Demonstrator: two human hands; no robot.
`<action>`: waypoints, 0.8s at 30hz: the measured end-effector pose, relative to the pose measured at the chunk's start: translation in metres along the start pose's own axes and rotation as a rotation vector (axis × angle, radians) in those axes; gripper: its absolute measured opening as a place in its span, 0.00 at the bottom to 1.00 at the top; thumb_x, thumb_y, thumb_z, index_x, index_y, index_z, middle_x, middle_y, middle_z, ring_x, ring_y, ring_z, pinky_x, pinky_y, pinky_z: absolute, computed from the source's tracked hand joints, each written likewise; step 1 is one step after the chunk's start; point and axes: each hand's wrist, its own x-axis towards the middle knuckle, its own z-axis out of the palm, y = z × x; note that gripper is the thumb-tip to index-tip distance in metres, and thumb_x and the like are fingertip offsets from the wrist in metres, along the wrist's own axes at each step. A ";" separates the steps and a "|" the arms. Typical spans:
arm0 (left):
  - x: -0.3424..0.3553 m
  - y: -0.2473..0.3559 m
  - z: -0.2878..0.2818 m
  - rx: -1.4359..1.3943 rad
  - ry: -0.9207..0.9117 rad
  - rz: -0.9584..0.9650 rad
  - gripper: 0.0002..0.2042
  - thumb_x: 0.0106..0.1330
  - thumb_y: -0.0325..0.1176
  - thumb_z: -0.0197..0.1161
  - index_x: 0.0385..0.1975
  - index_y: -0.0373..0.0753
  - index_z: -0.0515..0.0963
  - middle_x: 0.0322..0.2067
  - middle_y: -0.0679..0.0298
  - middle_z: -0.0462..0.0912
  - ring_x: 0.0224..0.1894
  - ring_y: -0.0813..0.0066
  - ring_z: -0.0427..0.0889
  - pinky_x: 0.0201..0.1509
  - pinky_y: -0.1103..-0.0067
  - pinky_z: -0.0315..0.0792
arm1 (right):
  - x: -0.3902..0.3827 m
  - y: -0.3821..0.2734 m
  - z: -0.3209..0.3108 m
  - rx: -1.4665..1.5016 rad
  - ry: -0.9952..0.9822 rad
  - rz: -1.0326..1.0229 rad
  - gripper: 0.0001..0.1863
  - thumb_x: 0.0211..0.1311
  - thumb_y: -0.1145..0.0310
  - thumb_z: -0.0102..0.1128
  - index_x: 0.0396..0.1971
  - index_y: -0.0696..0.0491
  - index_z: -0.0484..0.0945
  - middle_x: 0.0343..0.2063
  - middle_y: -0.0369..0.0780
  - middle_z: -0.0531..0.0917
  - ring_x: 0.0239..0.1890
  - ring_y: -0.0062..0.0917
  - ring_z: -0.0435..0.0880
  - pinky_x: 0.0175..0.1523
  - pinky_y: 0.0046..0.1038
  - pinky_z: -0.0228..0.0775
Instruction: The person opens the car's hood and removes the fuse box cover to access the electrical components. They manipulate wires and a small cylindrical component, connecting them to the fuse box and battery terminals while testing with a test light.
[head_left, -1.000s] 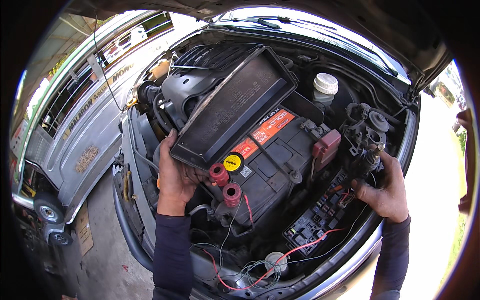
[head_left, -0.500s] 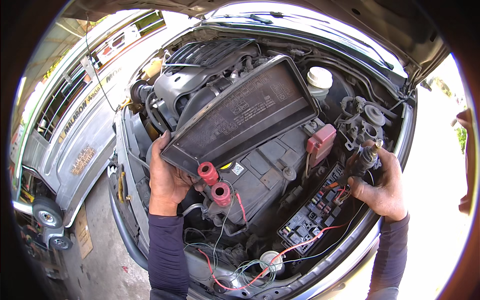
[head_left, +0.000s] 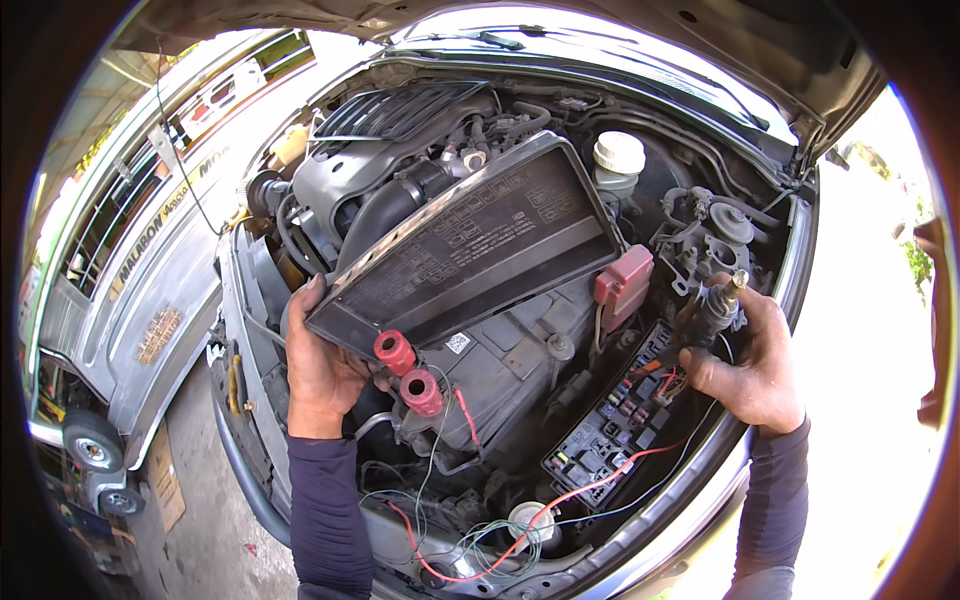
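My left hand is closed on the near left corner of a black fuse box cover, tilted so its diagram-marked inner face shows. Two red hollow-ended clamp handles stick out beside those fingers, and the fingers partly hide how they are held. My right hand grips a dark cylindrical tool with a brassy tip pointing up. It is over the upper end of the uncovered fuse box. Thin red wire and green wire trail across the front of the engine bay.
Below the cover lies the car battery, with a red terminal cover at its right. A white-capped reservoir stands behind. The engine cover is at the back left; the raised hood hangs overhead. Another vehicle stands left.
The whole view has shifted slightly, so things sit further left. The fuse box cover has dropped a little in my left hand. Both hands keep their holds.
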 end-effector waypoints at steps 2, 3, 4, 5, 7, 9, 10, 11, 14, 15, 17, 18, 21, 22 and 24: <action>0.001 -0.001 0.000 0.028 0.081 0.054 0.26 0.73 0.55 0.54 0.56 0.39 0.79 0.50 0.60 0.86 0.50 0.64 0.86 0.56 0.66 0.79 | -0.003 0.007 0.003 0.089 0.095 -0.049 0.28 0.43 0.78 0.72 0.50 0.63 0.78 0.36 0.41 0.83 0.35 0.23 0.81 0.42 0.27 0.78; 0.001 -0.001 0.001 0.003 0.090 0.057 0.25 0.73 0.55 0.54 0.56 0.39 0.79 0.51 0.61 0.86 0.51 0.65 0.85 0.57 0.67 0.79 | -0.005 0.011 0.006 0.158 0.153 -0.065 0.32 0.44 0.78 0.73 0.54 0.64 0.76 0.39 0.42 0.83 0.38 0.24 0.82 0.44 0.28 0.78; 0.002 -0.001 0.001 0.049 0.162 0.090 0.25 0.73 0.56 0.54 0.55 0.40 0.79 0.50 0.62 0.86 0.51 0.65 0.85 0.57 0.67 0.78 | -0.007 0.014 0.008 0.220 0.217 -0.075 0.35 0.44 0.79 0.74 0.58 0.64 0.74 0.42 0.43 0.82 0.40 0.25 0.82 0.46 0.29 0.79; 0.002 -0.002 0.002 0.053 0.219 0.084 0.25 0.72 0.57 0.55 0.53 0.40 0.79 0.50 0.62 0.86 0.52 0.66 0.85 0.57 0.68 0.78 | -0.007 0.017 0.008 0.171 0.296 -0.088 0.39 0.45 0.79 0.75 0.61 0.64 0.70 0.46 0.45 0.80 0.45 0.27 0.82 0.50 0.31 0.79; 0.003 -0.004 0.003 0.069 0.241 0.087 0.25 0.71 0.57 0.56 0.53 0.41 0.79 0.50 0.63 0.86 0.52 0.66 0.84 0.57 0.68 0.77 | -0.005 0.021 0.008 -0.028 0.372 -0.189 0.42 0.46 0.79 0.76 0.65 0.65 0.67 0.50 0.46 0.79 0.50 0.28 0.82 0.55 0.33 0.78; 0.004 -0.004 0.004 0.001 0.120 0.114 0.23 0.73 0.54 0.56 0.53 0.41 0.79 0.50 0.62 0.86 0.52 0.66 0.85 0.57 0.68 0.78 | -0.003 0.019 0.005 -0.041 0.424 -0.182 0.39 0.47 0.78 0.75 0.63 0.66 0.70 0.48 0.44 0.80 0.48 0.27 0.82 0.55 0.30 0.77; 0.004 -0.005 0.004 0.009 0.167 0.119 0.23 0.73 0.54 0.56 0.53 0.41 0.79 0.50 0.62 0.86 0.52 0.66 0.85 0.57 0.68 0.79 | -0.002 0.016 0.007 0.260 0.406 -0.086 0.38 0.46 0.77 0.75 0.61 0.67 0.72 0.46 0.44 0.81 0.47 0.25 0.82 0.54 0.29 0.77; 0.004 -0.005 0.004 0.004 0.171 0.131 0.23 0.73 0.53 0.56 0.54 0.40 0.79 0.50 0.62 0.86 0.51 0.66 0.85 0.57 0.68 0.79 | 0.001 0.011 0.001 0.212 0.300 -0.133 0.32 0.46 0.74 0.72 0.55 0.66 0.76 0.38 0.42 0.84 0.39 0.19 0.82 0.48 0.25 0.77; 0.006 -0.004 0.003 0.013 0.180 0.180 0.21 0.75 0.50 0.55 0.54 0.39 0.78 0.50 0.61 0.86 0.51 0.67 0.86 0.57 0.69 0.80 | 0.007 -0.004 -0.006 0.035 0.125 0.022 0.29 0.47 0.79 0.71 0.54 0.63 0.77 0.42 0.38 0.84 0.44 0.23 0.83 0.57 0.30 0.75; 0.006 -0.005 0.002 0.030 0.186 0.194 0.21 0.75 0.50 0.55 0.54 0.39 0.78 0.50 0.61 0.86 0.51 0.67 0.86 0.57 0.69 0.80 | 0.007 -0.007 -0.005 0.038 0.122 0.073 0.30 0.45 0.81 0.70 0.54 0.64 0.77 0.41 0.39 0.85 0.44 0.23 0.83 0.58 0.29 0.76; 0.007 -0.005 0.001 0.039 0.194 0.202 0.21 0.75 0.50 0.55 0.54 0.39 0.78 0.50 0.61 0.86 0.51 0.67 0.86 0.57 0.69 0.79 | 0.009 -0.011 -0.004 -0.003 0.134 0.084 0.31 0.45 0.80 0.70 0.55 0.65 0.77 0.41 0.39 0.85 0.45 0.23 0.83 0.58 0.30 0.76; 0.007 -0.006 0.000 0.031 0.196 0.196 0.21 0.75 0.50 0.55 0.55 0.39 0.78 0.50 0.61 0.86 0.51 0.67 0.86 0.57 0.70 0.79 | 0.009 -0.011 -0.003 -0.017 0.129 0.091 0.32 0.46 0.80 0.70 0.56 0.65 0.76 0.41 0.39 0.84 0.45 0.23 0.83 0.58 0.30 0.76; 0.006 -0.007 0.001 0.024 0.224 0.198 0.21 0.75 0.51 0.55 0.55 0.39 0.78 0.49 0.62 0.86 0.51 0.67 0.86 0.58 0.70 0.79 | 0.008 -0.011 -0.003 0.026 0.116 0.061 0.36 0.46 0.80 0.72 0.60 0.66 0.73 0.43 0.41 0.84 0.47 0.25 0.82 0.60 0.32 0.76; 0.006 -0.007 0.002 0.017 0.232 0.205 0.21 0.75 0.51 0.55 0.55 0.39 0.78 0.49 0.62 0.86 0.51 0.67 0.86 0.58 0.70 0.79 | 0.007 -0.010 -0.004 -0.007 0.122 0.092 0.37 0.46 0.79 0.73 0.61 0.67 0.72 0.45 0.42 0.83 0.48 0.25 0.82 0.60 0.32 0.76; 0.005 -0.007 0.005 0.022 0.207 0.178 0.22 0.75 0.51 0.55 0.55 0.40 0.78 0.49 0.62 0.86 0.50 0.67 0.86 0.57 0.71 0.79 | 0.006 -0.011 -0.004 -0.052 0.113 0.133 0.40 0.46 0.79 0.74 0.63 0.67 0.69 0.48 0.44 0.82 0.51 0.26 0.81 0.61 0.33 0.75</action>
